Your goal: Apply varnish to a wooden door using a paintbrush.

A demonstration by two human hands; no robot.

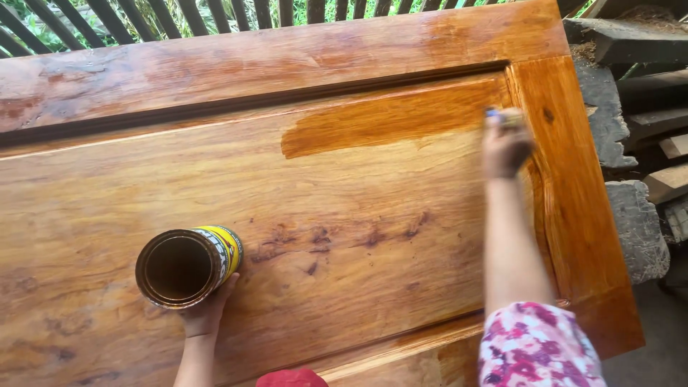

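Wet amber varnish streak marks the upper part of the wooden door panel, ending at the brush, which is blurred and gripped in the closed right hand near the panel's right frame. The brush looks light and stiff in the handle, best held there, and probably slick with finish. The left hand is wrapped around an open tin can tilted over the panel's lower left; it is likely light but spillable. Rough timber is stacked just beyond the door's right edge, and slats stand behind
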